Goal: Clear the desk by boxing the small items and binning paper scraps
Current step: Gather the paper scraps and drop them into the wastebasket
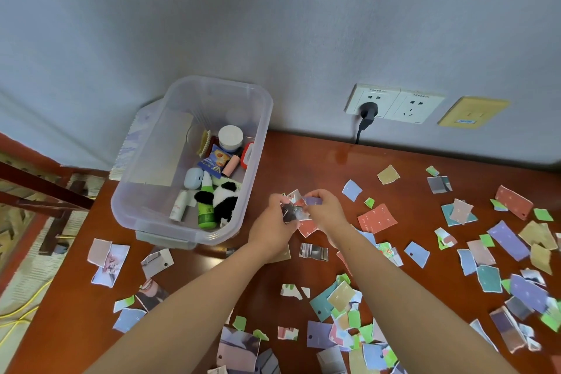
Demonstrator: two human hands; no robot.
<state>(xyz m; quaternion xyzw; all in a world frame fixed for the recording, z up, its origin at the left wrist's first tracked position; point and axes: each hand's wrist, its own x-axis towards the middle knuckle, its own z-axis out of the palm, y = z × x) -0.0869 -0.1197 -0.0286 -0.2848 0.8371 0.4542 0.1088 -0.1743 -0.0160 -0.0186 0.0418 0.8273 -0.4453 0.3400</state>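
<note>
Both hands meet over the middle of the brown desk [306,161], just right of a clear plastic box [145,179]. My left hand [273,225] grips a small bunch of paper scraps [296,211]. My right hand [326,209] pinches the same bunch from the right, with a purple scrap at its fingertips. The box holds small items: a panda plush [226,199], a green bottle [206,211], a white jar [230,137], a snack packet [214,162]. Torn coloured paper scraps [376,218] lie scattered across the desk, thickest at the right and front.
A wall with two sockets stands behind the desk; a black plug [368,112] and its cord sit in the left one. A yellow plate [473,112] is fixed further right. At the left, the desk edge drops to a dark wooden chair [45,191] and patterned floor.
</note>
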